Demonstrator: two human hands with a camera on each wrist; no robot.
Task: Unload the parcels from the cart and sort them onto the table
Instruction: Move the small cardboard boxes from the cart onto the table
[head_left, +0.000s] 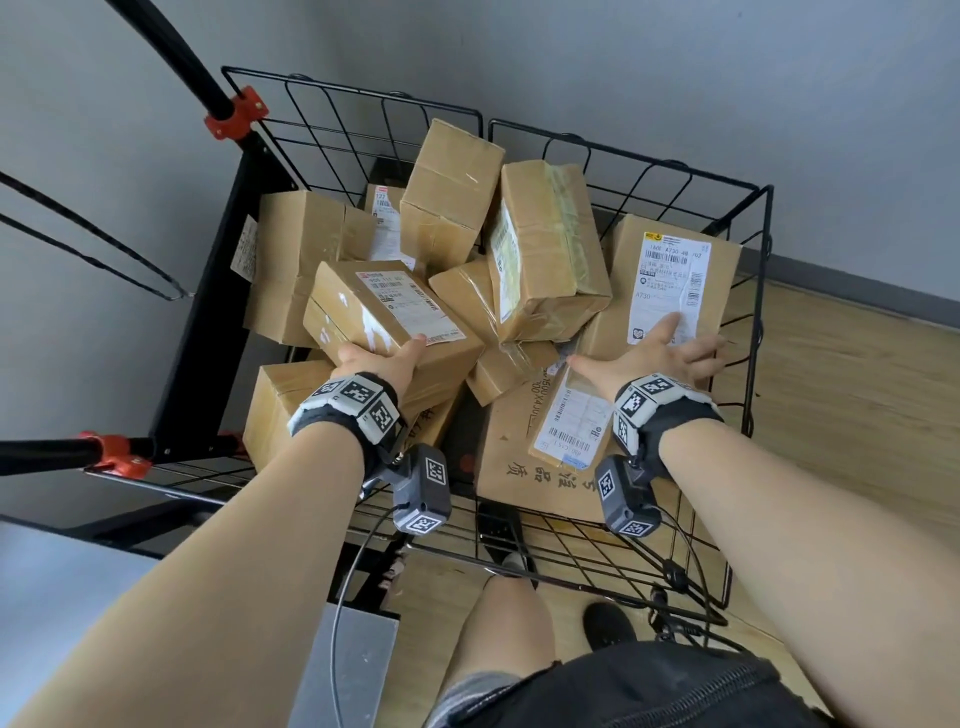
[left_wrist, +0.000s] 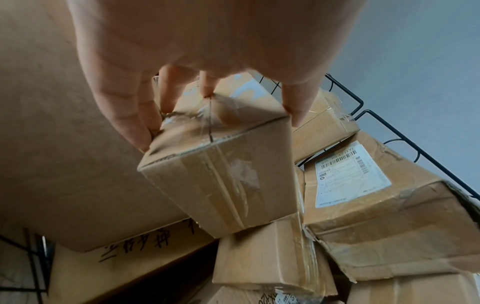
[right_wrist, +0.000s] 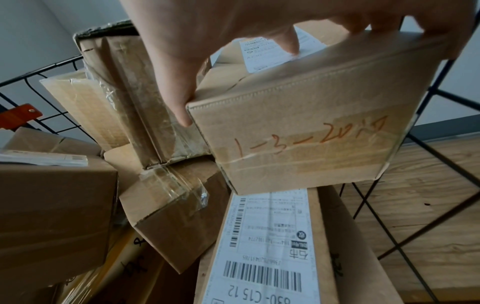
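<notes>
The left hand (head_left: 382, 361) is clamped on a small taped parcel (head_left: 389, 317) by the cart's left side, thumb on top, fingers (left_wrist: 124, 115) under its end. The right hand (head_left: 652, 356), fingers spread wide, grips a labelled parcel (head_left: 670, 291) by the right wall. Unloading seems barely begun: the wire cart (head_left: 748, 332) looks nearly full, and no table shows.

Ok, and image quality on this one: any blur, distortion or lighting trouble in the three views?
Head view: even, soft light, sharp labels, wide-angle bending of the cart wires. Left wrist view: the left hand looms large and soft, the gripped parcel sharper. Right wrist view: the right hand blurred, dim foreground, handwriting on its parcel legible.
</notes>
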